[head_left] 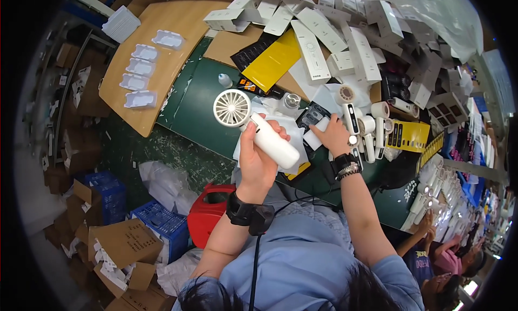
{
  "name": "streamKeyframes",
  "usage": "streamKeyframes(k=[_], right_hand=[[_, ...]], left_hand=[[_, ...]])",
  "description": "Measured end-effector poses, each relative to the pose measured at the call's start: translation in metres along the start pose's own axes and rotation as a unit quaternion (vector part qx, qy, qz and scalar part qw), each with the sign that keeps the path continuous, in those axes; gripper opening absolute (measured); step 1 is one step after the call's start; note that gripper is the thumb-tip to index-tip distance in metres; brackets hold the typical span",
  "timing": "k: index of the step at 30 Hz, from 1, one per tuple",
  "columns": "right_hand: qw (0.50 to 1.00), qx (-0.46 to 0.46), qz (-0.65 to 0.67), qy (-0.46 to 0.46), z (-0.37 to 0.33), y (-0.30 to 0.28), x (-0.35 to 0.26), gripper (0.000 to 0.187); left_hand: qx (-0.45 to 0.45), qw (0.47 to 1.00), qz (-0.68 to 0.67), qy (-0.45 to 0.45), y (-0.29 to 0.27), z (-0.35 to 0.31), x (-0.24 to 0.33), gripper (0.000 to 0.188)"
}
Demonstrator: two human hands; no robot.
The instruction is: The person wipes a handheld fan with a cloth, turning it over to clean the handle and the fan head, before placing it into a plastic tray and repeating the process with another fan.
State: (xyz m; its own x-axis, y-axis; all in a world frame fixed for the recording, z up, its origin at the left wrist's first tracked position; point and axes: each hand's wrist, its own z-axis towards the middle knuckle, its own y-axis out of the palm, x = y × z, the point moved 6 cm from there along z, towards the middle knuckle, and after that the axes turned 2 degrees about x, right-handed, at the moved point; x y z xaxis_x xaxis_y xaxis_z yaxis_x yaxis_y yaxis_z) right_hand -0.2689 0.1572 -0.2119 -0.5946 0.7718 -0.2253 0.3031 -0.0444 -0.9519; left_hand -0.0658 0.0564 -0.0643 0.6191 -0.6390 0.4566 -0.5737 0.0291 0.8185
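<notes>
My left hand [260,157] is closed around a white handheld fan [276,148], whose round grille head [232,108] points up and to the left. The fan is held up over the near edge of the green table. My right hand [333,137] rests on the table with thumb and forefinger apart, touching a small white flat piece [314,140]. Just beyond it lies a black moulded tray [313,115]. Several more white fans [367,126] lie to the right of that hand. A clear round container [291,101] stands left of the tray on crumpled white sheets.
White boxes [310,52] pile up at the back. A yellow sheet [272,60] and a small bottle [225,80] lie nearer. White plastic trays [141,67] line the wooden board [178,25]. A red container [208,216] and blue crates [162,224] are at lower left; other people [426,257] sit right.
</notes>
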Motion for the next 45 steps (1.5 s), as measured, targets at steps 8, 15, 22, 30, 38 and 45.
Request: streamKeyframes(k=[8,15,22,30,38,45], right_hand=[[0.997,-0.080,0.008,-0.018,0.008,0.004,-0.012,0.063],[0.944,-0.037,0.309,-0.106,0.013,-0.034,0.002,0.044],[0.735,-0.194,0.639,-0.117,-0.055,-0.145,-0.057,0.042],[0.851,-0.046,0.486,-0.193,-0.077,-0.164,-0.072,0.044],[0.927,0.092,0.219,-0.291,-0.118,-0.196,-0.093,0.060],[0.859,0.039,0.389,-0.330,-0.115,-0.180,-0.068,0.058]], left_hand=[[-0.028,0.999,-0.024,-0.027,0.018,-0.008,0.011,0.031],[-0.027,0.996,-0.054,-0.066,0.021,-0.008,0.011,0.032],[-0.037,0.994,0.039,-0.096,0.024,-0.007,-0.003,0.027],[-0.021,0.977,0.204,-0.062,0.030,-0.015,-0.031,0.041],[-0.017,0.971,0.235,0.025,0.028,-0.018,-0.034,0.035],[-0.039,0.990,-0.030,-0.130,0.035,-0.009,-0.033,0.030]])
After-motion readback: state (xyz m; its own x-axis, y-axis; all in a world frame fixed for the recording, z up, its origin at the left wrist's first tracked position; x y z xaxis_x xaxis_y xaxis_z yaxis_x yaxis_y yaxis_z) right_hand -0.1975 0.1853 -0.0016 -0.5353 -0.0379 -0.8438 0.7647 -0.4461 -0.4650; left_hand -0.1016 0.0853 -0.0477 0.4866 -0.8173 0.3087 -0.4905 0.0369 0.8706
